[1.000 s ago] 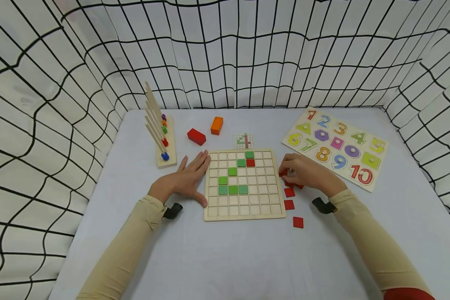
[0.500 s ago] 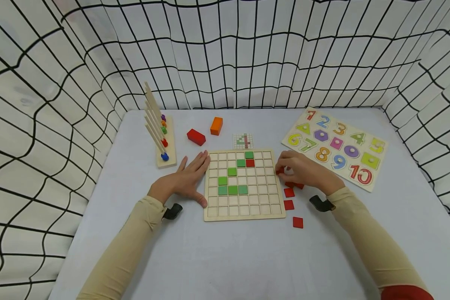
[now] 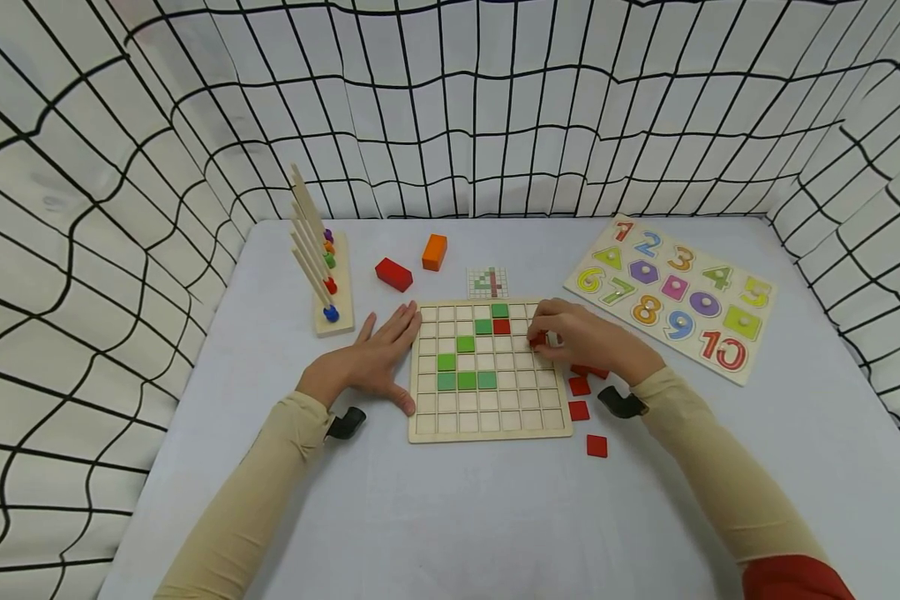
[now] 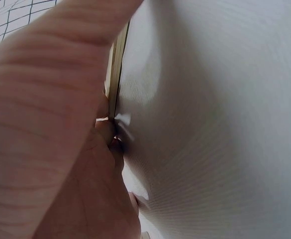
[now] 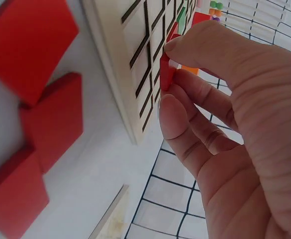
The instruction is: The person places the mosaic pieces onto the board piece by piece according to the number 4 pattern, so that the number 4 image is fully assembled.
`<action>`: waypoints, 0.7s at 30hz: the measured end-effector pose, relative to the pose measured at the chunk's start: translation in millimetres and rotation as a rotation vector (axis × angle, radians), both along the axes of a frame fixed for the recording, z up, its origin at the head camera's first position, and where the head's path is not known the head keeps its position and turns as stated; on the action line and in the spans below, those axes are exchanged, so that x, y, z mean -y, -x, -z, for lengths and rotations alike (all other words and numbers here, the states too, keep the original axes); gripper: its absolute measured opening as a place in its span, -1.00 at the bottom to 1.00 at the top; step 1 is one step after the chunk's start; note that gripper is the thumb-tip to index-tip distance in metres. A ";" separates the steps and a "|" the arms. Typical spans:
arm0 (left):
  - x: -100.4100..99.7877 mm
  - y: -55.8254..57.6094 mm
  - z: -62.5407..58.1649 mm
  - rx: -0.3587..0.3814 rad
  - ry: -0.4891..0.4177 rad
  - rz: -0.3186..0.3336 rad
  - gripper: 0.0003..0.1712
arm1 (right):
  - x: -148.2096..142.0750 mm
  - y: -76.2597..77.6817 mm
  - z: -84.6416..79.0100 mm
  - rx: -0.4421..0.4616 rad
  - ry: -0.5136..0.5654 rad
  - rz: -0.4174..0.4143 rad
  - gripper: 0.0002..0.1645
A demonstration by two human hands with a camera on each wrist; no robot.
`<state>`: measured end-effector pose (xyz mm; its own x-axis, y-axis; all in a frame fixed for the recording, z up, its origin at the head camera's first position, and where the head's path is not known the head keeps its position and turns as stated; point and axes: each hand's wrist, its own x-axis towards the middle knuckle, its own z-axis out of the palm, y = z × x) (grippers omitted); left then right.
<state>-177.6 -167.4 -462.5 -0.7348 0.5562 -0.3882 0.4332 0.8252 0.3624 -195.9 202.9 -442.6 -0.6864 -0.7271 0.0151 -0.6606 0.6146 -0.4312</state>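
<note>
In the head view a wooden grid board lies flat, with several green tiles and one red tile set in its squares. My right hand is over the board's right side. Between thumb and fingers it pinches a red square tile, tilted on edge in the right wrist view. My left hand lies spread beside the board's left edge, fingertips and thumb touching it. In the left wrist view the palm hides most of the board's edge.
Several loose red tiles lie right of the board. A small pattern card is behind it. Red and orange blocks, a peg stand and a number puzzle stand farther back, before black netting.
My right hand has moved left with the red tile, from beside the board to over its right-hand squares. The left hand has stayed at the board's left edge.
</note>
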 end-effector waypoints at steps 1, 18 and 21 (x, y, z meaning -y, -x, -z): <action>0.1 0.0 0.1 0.000 -0.001 -0.001 0.78 | 2.2 0.4 -0.2 -0.003 0.006 -0.008 -0.83; 0.4 0.0 0.5 0.010 0.005 0.001 0.79 | 37.2 11.2 9.6 -0.082 0.022 -0.138 -0.87; 0.7 0.4 1.1 0.010 0.002 0.002 0.79 | 41.3 12.8 11.6 -0.111 0.031 -0.159 -0.89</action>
